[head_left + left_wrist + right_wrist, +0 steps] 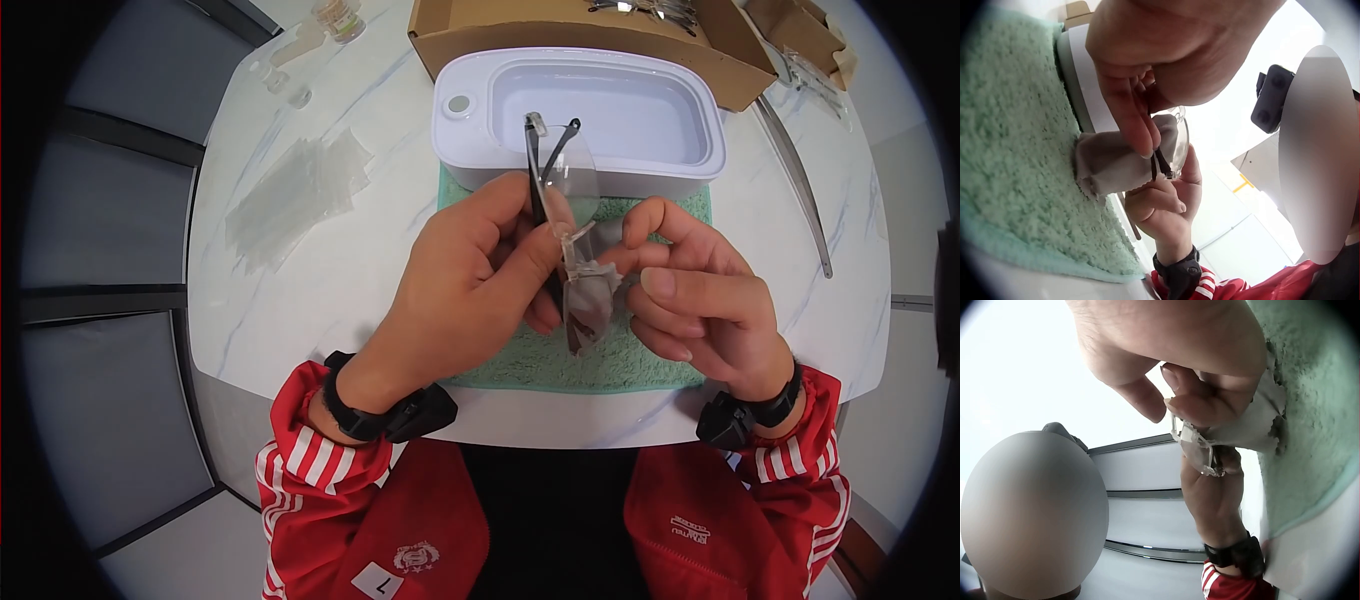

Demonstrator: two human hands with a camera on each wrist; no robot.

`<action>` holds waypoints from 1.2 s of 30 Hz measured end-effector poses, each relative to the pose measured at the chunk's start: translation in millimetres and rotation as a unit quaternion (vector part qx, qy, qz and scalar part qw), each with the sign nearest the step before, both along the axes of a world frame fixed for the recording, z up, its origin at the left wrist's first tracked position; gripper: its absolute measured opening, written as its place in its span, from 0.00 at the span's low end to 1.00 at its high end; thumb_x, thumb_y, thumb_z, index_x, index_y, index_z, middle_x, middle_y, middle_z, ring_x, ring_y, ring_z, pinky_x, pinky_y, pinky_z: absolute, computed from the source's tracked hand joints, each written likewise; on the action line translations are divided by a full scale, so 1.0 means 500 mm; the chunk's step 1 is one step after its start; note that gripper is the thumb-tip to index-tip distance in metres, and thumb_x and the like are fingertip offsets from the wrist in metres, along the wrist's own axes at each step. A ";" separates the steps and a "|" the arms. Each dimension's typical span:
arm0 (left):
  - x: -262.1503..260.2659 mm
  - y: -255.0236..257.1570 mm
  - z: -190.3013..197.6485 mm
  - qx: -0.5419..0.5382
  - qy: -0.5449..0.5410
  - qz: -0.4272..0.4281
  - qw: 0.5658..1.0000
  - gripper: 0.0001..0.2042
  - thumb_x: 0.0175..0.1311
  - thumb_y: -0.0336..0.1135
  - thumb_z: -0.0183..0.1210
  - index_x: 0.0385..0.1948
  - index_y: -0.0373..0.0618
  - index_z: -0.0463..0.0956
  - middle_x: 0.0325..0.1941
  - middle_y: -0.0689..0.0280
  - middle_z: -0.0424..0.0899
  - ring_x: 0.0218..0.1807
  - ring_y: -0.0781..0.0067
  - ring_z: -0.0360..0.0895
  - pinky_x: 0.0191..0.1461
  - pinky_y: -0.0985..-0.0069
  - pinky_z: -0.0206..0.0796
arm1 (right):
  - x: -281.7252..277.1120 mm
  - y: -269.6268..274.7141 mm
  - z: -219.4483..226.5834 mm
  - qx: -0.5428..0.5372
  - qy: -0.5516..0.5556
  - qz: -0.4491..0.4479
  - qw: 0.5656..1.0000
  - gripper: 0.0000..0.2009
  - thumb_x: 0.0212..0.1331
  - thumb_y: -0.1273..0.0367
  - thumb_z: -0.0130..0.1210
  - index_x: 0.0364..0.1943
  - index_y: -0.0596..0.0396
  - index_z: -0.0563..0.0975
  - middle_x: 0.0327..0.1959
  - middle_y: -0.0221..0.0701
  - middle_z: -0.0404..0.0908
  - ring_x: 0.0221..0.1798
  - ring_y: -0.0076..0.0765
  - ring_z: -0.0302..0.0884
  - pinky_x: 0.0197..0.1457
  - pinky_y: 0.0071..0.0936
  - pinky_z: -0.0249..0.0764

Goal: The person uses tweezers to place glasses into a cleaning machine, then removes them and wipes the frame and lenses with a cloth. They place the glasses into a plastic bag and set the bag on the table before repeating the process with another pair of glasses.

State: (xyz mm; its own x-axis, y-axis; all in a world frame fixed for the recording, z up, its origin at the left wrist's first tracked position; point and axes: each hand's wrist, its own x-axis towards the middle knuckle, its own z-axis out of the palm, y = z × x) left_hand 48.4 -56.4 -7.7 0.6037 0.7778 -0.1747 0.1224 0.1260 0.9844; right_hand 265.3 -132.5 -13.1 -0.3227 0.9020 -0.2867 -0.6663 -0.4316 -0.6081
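Eyeglasses with a clear frame and dark temples are held upright over the green towel, lenses turned sideways. My left hand grips them, thumb near the bridge and fingers around the folded temples. A grey cleaning cloth with a zigzag edge hangs behind the lower lens and shows through it in the head view. My right hand has bent fingers at the cloth's edge beside that lens, its thumb raised apart from the fingertips. In the right wrist view, the cloth passes behind those fingers.
A white cleaner tub stands on the green towel. Behind it is a cardboard box holding more glasses. Clear plastic sleeves lie at left, near small bottles. A thin dark strip lies at right.
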 end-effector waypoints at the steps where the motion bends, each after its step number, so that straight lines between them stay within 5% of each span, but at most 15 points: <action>1: 0.000 0.001 0.000 0.000 0.000 0.000 1.000 0.07 0.75 0.31 0.56 0.47 0.39 0.74 0.31 0.70 0.79 0.25 0.84 0.77 0.26 0.84 0.71 | 0.001 0.000 -0.001 0.000 0.000 0.000 1.000 0.11 0.66 0.77 0.56 0.50 0.55 0.71 0.42 0.33 0.86 0.17 0.11 0.58 0.21 0.15 0.61; 6: -0.004 0.006 -0.004 -0.001 -0.007 0.028 1.000 0.09 0.75 0.34 0.56 0.47 0.39 0.75 0.30 0.68 0.80 0.22 0.80 0.78 0.25 0.83 0.72 | 0.000 0.001 -0.009 0.033 -0.089 -0.054 0.994 0.08 0.67 0.76 0.58 0.47 0.55 0.73 0.26 0.22 0.76 0.18 0.10 0.57 0.20 0.15 0.56; 18: 0.022 0.005 -0.006 -0.030 0.001 0.030 0.999 0.10 0.75 0.35 0.56 0.48 0.39 0.74 0.30 0.67 0.82 0.22 0.81 0.79 0.25 0.84 0.72 | -0.012 -0.009 -0.025 0.209 -0.368 -0.095 0.901 0.09 0.58 0.77 0.68 0.39 0.54 0.79 0.15 0.09 0.58 0.19 0.05 0.50 0.25 0.12 0.46; 24: 0.032 -0.003 0.011 -0.062 0.021 0.012 0.998 0.04 0.74 0.29 0.52 0.41 0.39 0.73 0.28 0.66 0.80 0.23 0.80 0.80 0.27 0.82 0.73 | -0.014 -0.006 -0.026 0.187 -0.394 -0.108 0.894 0.09 0.58 0.75 0.69 0.36 0.53 0.77 0.15 0.10 0.60 0.19 0.05 0.50 0.23 0.13 0.46; 36: 0.038 -0.006 -0.002 -0.028 0.021 0.020 0.999 0.08 0.76 0.31 0.53 0.46 0.37 0.75 0.31 0.67 0.82 0.23 0.81 0.80 0.26 0.84 0.73 | -0.024 -0.008 -0.027 0.159 -0.332 -0.088 0.926 0.12 0.56 0.74 0.71 0.34 0.53 0.76 0.21 0.13 0.68 0.21 0.05 0.56 0.24 0.11 0.50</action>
